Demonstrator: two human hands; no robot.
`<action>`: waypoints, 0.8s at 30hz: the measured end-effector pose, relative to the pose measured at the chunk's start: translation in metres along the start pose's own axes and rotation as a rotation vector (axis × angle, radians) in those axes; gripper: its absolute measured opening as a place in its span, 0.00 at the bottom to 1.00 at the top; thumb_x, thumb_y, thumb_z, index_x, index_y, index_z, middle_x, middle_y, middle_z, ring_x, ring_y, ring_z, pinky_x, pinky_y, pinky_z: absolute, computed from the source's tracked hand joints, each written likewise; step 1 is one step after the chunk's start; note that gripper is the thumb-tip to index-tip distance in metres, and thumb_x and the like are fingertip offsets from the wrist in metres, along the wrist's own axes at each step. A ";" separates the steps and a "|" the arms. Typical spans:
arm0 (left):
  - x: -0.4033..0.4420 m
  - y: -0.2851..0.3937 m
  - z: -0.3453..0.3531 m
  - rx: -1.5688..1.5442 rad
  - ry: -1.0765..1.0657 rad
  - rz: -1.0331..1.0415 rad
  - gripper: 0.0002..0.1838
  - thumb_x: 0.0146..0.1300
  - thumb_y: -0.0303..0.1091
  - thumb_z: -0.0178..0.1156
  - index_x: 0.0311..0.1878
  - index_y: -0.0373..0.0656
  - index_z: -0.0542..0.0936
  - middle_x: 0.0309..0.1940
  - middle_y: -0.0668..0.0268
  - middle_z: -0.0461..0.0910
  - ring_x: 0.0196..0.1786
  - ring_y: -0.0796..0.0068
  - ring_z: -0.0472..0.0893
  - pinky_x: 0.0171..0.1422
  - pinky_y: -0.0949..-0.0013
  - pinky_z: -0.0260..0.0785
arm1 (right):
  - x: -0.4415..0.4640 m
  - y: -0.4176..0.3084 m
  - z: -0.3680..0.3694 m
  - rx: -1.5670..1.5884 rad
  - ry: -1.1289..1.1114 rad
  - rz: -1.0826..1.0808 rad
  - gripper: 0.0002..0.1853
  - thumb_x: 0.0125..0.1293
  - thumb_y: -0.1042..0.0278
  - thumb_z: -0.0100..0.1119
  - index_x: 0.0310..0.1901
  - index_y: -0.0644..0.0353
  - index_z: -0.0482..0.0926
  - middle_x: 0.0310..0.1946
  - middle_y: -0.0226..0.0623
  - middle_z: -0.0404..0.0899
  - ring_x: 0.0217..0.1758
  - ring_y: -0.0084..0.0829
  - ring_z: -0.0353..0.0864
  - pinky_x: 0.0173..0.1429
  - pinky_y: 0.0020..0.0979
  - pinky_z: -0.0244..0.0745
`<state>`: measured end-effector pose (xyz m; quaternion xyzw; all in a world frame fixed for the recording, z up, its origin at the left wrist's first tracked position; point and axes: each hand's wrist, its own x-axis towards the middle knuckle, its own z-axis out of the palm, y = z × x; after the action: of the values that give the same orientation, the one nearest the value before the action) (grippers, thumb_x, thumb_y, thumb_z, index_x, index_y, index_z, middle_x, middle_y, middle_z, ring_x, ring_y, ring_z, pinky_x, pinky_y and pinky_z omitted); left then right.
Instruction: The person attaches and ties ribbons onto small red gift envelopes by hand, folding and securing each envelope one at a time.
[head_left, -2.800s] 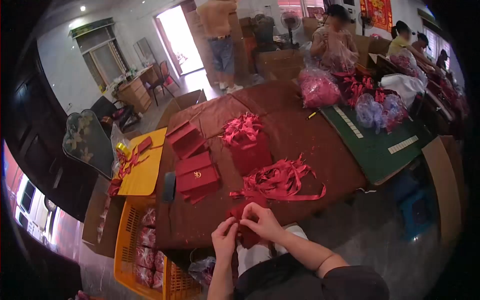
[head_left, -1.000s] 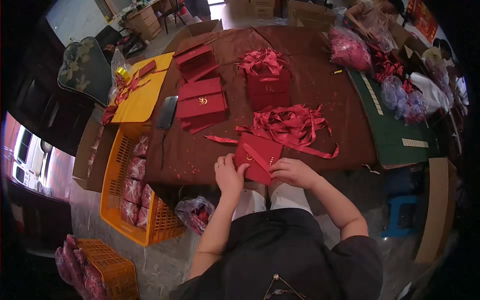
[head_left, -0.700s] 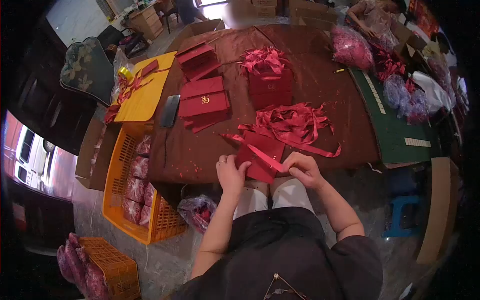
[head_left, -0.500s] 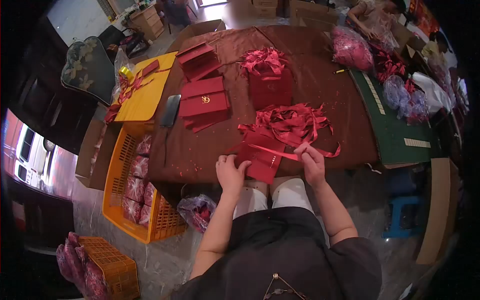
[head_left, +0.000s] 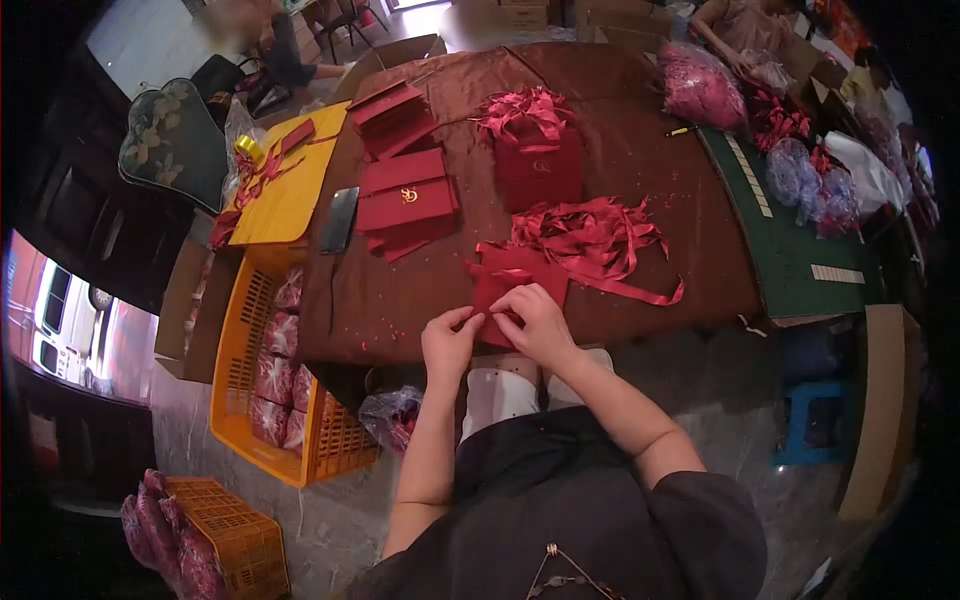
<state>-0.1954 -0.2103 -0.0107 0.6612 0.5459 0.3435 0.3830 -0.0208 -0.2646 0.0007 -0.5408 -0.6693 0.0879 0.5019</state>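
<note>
A red flat pouch (head_left: 545,280) lies at the near edge of the cloth-covered table, partly hidden under my fingers. A strip of red ribbon (head_left: 512,276) crosses it. My left hand (head_left: 450,342) is at the pouch's left edge, thumb and forefinger pinched together; what is between them is too small to make out. Over the pouch, my right hand (head_left: 537,325) has its fingers curled in a pinch close to the left fingertips, at the ribbon. Just behind lies a heap of loose red ribbons (head_left: 600,238).
Stacked red pouches (head_left: 405,195) with a gold logo lie left, beside a black phone (head_left: 339,220). Another ribbon bundle (head_left: 525,112) tops a red pouch stack (head_left: 540,175). A yellow crate (head_left: 225,370) of wrapped packs stands left, a green board (head_left: 790,245) right. Other people work farther back.
My right hand has moved left across the pouch, bringing the ribbon end toward my left hand. My left fingers have closed into a pinch. A person has appeared at the back left.
</note>
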 end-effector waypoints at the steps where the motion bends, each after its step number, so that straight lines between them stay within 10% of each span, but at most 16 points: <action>1: -0.001 0.002 -0.001 0.000 -0.002 -0.002 0.15 0.59 0.35 0.73 0.46 0.35 0.89 0.41 0.50 0.89 0.46 0.57 0.88 0.54 0.61 0.78 | 0.000 -0.001 0.002 -0.006 -0.047 0.050 0.08 0.60 0.74 0.66 0.42 0.59 0.83 0.39 0.39 0.82 0.46 0.46 0.79 0.52 0.43 0.76; 6: -0.004 0.006 0.000 -0.028 -0.105 0.003 0.17 0.64 0.32 0.70 0.52 0.31 0.86 0.42 0.59 0.89 0.44 0.76 0.85 0.52 0.69 0.78 | 0.002 -0.003 0.002 0.005 -0.004 0.084 0.08 0.60 0.75 0.66 0.41 0.59 0.82 0.38 0.40 0.81 0.47 0.46 0.78 0.51 0.43 0.76; 10: -0.004 0.006 0.000 -0.379 -0.253 -0.005 0.19 0.65 0.31 0.69 0.56 0.29 0.84 0.46 0.60 0.88 0.46 0.75 0.85 0.54 0.68 0.77 | 0.002 -0.001 0.001 -0.031 0.023 0.003 0.08 0.61 0.74 0.66 0.42 0.60 0.82 0.39 0.41 0.80 0.47 0.46 0.78 0.51 0.44 0.76; 24: -0.025 0.010 0.010 0.181 0.138 0.420 0.11 0.57 0.28 0.67 0.43 0.33 0.86 0.37 0.58 0.85 0.43 0.58 0.81 0.55 0.58 0.73 | -0.020 -0.014 0.024 0.086 0.146 0.034 0.07 0.63 0.69 0.62 0.38 0.62 0.80 0.38 0.44 0.79 0.44 0.47 0.78 0.51 0.43 0.74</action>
<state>-0.1867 -0.2373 -0.0075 0.7669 0.4499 0.4096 0.2041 -0.0494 -0.2764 -0.0132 -0.5348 -0.6172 0.0853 0.5708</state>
